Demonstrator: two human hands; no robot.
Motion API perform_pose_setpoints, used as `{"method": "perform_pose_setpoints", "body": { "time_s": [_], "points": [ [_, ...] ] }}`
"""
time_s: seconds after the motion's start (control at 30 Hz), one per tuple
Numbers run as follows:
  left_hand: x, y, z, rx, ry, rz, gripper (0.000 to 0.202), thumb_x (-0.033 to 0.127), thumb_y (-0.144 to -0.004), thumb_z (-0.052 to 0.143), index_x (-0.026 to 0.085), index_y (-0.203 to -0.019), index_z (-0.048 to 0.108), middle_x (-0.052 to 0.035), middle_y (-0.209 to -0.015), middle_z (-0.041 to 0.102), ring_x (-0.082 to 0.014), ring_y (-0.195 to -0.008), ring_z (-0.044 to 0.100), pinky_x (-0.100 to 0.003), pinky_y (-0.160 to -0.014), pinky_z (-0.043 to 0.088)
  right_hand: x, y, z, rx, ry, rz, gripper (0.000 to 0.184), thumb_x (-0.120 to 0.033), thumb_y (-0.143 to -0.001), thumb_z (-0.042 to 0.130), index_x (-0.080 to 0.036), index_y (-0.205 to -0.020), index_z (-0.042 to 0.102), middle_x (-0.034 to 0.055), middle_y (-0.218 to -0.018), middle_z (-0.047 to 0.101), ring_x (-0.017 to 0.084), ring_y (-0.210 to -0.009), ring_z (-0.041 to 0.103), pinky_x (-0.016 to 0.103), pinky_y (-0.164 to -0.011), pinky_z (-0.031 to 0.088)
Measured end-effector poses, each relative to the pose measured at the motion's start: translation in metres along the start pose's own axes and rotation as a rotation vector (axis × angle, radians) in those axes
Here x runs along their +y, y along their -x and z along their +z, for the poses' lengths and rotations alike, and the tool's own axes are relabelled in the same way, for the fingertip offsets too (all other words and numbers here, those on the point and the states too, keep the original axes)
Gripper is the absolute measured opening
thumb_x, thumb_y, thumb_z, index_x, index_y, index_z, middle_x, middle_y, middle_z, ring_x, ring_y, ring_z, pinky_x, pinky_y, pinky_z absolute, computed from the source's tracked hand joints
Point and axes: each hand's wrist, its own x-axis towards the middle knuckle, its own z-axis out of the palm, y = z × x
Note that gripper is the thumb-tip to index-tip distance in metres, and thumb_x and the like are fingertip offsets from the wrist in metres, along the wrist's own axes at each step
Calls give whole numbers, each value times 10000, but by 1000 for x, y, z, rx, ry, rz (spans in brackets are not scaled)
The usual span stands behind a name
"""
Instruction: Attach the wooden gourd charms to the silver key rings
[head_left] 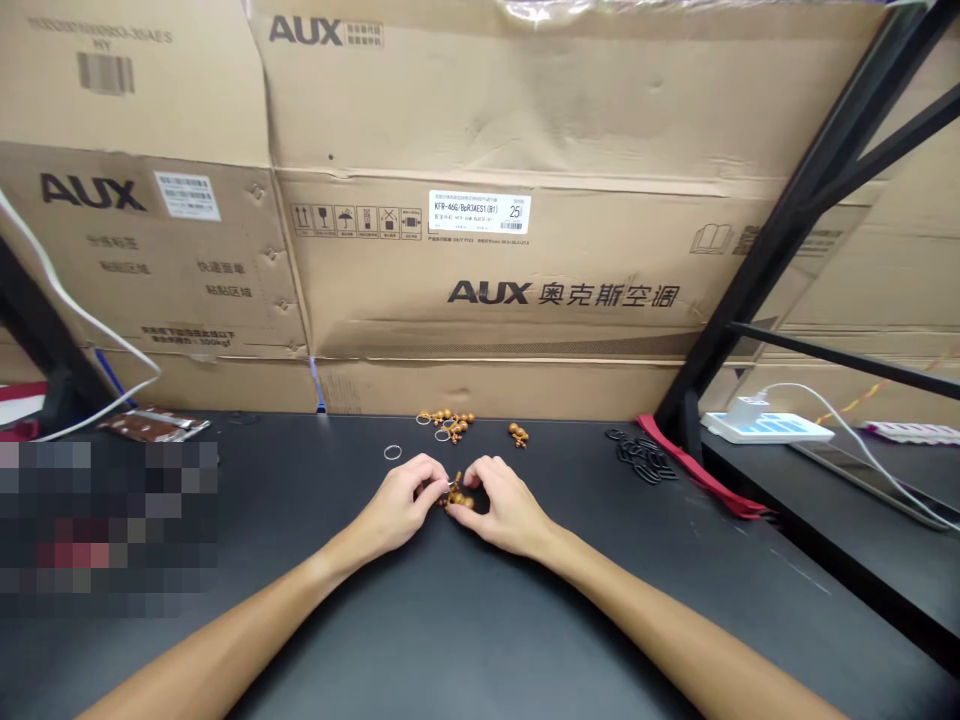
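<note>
My left hand [397, 505] and my right hand [504, 507] meet at the middle of the black table [315, 620]. Between their fingertips is a small golden gourd-shaped bead charm [457, 498], with a thin metal ring [452, 484] at its top. The left fingers pinch near that ring, and the right fingers press on the charm. Farther off lie a cluster of golden bead charms with rings [448, 425], a single golden charm [517, 434] and a loose metal ring [392, 452], none touching my hands.
A heap of black loops [643, 458] and a red strip [694, 467] lie to the right. A brown packet [154, 425] sits far left beside a pixelated patch. Cardboard AUX boxes [480, 270] stand behind the table. A black metal frame [795, 220] and a white power strip [757, 425] are at right.
</note>
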Motion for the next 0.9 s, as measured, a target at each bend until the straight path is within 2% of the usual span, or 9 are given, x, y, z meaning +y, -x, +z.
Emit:
{"method": "perform_pose_setpoints", "body": {
  "time_s": [0.1, 0.23, 0.4, 0.57, 0.67, 0.8, 0.9],
  "points": [
    [-3, 0, -4, -59, -57, 66, 233, 266, -938, 412, 180, -793, 573, -51, -905, 599, -161, -821, 554, -295, -798, 454, 6, -2, 1, -10, 68, -24, 112, -259, -808, 610, -201, -751, 533, 33, -819, 559, 183, -791, 493, 315, -734, 422],
    [-4, 2, -9, -141, -164, 124, 195, 262, -922, 448, 191, -800, 583, -56, -958, 591, -178, -880, 544, -318, -849, 445, 13, -3, -3, -18, 100, -52, 77, -260, -819, 614, -199, -797, 572, 42, -840, 564, 196, -819, 491, 336, -758, 415],
    [-3, 4, -8, -83, -280, 111, 194, 337, -863, 562, 191, -735, 575, -51, -954, 582, -198, -884, 545, -342, -851, 446, 13, -2, -6, -53, 23, -136, 70, -263, -843, 606, -201, -854, 577, 44, -881, 574, 194, -849, 498, 334, -778, 425],
    [-6, 5, -6, -70, -303, 112, 148, 257, -885, 512, 194, -773, 586, -48, -989, 579, -192, -904, 555, -345, -870, 445, 10, 0, -6, -90, -45, -198, 73, -254, -870, 579, -206, -925, 581, 44, -919, 581, 190, -865, 505, 328, -804, 434],
    [-7, 5, -7, -105, -291, 128, 149, 216, -901, 474, 197, -809, 591, -52, -1026, 572, -191, -929, 548, -348, -886, 438, 11, -2, -5, -74, -6, -170, 60, -245, -859, 584, -203, -900, 592, 48, -903, 592, 196, -852, 501, 336, -792, 431],
    [-5, 4, -7, -122, -294, 142, 157, 215, -909, 464, 203, -833, 600, -52, -1031, 572, -194, -947, 543, -351, -894, 434, 14, -4, -2, 18, 89, -34, 30, -219, -837, 592, -190, -836, 599, 62, -881, 596, 210, -845, 494, 353, -777, 421],
    [-4, 4, -7, -106, -346, 111, 122, 277, -893, 516, 200, -838, 592, -52, -1025, 572, -206, -951, 544, -370, -897, 437, 12, -3, -3, -1, 63, -70, 37, -226, -846, 593, -194, -864, 598, 60, -913, 594, 209, -881, 495, 352, -790, 419]
  ]
}}
